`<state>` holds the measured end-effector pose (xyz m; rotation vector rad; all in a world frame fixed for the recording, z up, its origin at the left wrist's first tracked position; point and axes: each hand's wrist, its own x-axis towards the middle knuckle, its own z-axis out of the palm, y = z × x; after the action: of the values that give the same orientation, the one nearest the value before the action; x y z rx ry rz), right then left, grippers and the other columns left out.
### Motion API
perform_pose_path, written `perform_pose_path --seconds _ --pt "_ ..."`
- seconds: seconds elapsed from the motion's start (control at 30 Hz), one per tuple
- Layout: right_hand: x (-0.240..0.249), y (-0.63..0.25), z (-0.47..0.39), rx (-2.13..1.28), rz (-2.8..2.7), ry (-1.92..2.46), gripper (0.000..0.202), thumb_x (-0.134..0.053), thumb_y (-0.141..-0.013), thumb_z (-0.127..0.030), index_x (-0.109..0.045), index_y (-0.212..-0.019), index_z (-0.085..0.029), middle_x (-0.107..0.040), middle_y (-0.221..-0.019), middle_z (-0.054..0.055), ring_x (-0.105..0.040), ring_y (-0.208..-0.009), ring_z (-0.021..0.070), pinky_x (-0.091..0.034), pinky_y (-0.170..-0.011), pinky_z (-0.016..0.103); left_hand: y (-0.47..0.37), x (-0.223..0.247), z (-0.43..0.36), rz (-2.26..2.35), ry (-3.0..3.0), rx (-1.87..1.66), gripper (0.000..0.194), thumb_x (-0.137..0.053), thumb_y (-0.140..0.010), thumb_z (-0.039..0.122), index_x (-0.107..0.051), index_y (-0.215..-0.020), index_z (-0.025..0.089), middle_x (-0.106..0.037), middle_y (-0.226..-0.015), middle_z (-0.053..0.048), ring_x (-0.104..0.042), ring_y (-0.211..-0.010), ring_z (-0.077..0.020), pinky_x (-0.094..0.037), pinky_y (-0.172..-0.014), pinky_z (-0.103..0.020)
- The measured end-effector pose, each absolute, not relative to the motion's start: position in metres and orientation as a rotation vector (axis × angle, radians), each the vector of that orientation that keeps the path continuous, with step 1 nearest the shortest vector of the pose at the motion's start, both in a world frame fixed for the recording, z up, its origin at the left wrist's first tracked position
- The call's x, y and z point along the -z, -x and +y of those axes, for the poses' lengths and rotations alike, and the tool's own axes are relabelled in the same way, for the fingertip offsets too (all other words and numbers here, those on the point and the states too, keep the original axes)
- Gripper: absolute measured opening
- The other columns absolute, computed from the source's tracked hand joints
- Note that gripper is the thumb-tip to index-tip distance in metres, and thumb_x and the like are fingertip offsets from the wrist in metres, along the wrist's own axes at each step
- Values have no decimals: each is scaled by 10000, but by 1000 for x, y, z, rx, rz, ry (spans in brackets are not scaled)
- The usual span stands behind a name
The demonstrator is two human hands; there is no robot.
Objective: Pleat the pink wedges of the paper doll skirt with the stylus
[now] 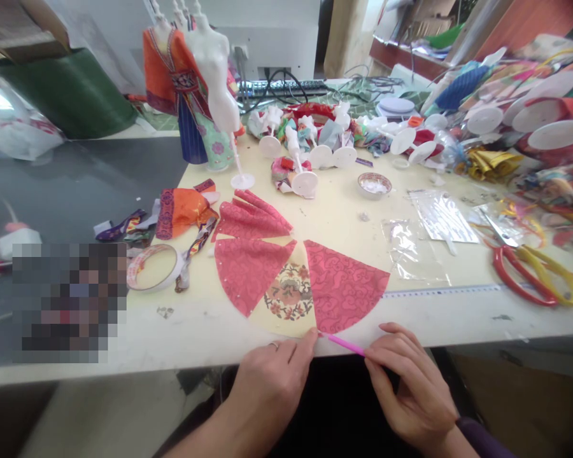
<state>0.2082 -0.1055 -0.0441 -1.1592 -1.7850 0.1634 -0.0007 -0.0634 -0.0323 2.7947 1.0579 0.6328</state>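
A fan-shaped fabric piece lies flat at the table's front edge, with a red patterned panel on the right, another red panel on the left and a cream floral panel between them. My left hand has its fingers drawn together, its index fingertip at the lower corner where the cream and right red panels meet. My right hand pinches a slim pink stick, whose tip points at that corner. Its exact kind is unclear. Gathered red fabric lies just behind.
Behind stand a white mannequin and a dressed one. A tape roll and orange doll clothing lie left. Red-and-yellow-handled scissors, clear plastic bags and a small bowl are right, before piled doll stands.
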Motion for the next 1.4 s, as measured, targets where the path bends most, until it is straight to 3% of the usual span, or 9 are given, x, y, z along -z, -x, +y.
perform_pose_path --seconds 0.57,0.73,0.93,1.13,1.4 --pt "45 -206 -107 -235 -1679 1209 213 -554 -724 20 -590 -828 -162 -583 -671 3 -563 -617 129 -499 -787 428 1 32 -62 1058 -2677 -605 294 -427 -882 142 -583 -1127 100 -696 -719 -76 -652 -566 -184 -554 -525 -305" --pt "42 -205 -106 -280 -1636 1255 164 -539 -767 -22 -599 -822 -163 -587 -662 24 -592 -680 166 -494 -627 318 0 32 -61 1067 -2693 -613 290 -429 -883 147 -585 -1126 113 -697 -713 -65 -649 -546 -178 -547 -505 -296" --pt "41 -206 -108 -339 -1612 1244 155 -526 -771 -25 -595 -801 -161 -573 -654 22 -585 -647 165 -475 -584 305 0 30 -62 1064 -2731 -592 289 -422 -884 141 -587 -1117 98 -692 -703 -68 -644 -542 -178 -536 -484 -288" --pt "49 -211 -114 -259 -1493 1247 195 -558 -736 5 -608 -836 -155 -567 -684 16 -586 -697 178 -484 -691 355 1 30 -63 1061 -2770 -594 285 -432 -878 131 -577 -1122 94 -689 -697 -60 -627 -514 -172 -517 -451 -279" --pt "55 -213 -113 -191 -1435 1279 241 -578 -727 18 -627 -884 -158 -592 -739 24 -599 -772 191 -496 -756 373 5 28 -61 1030 -2669 -611 302 -430 -893 175 -541 -1164 99 -714 -800 -77 -656 -595 -169 -546 -527 -280"
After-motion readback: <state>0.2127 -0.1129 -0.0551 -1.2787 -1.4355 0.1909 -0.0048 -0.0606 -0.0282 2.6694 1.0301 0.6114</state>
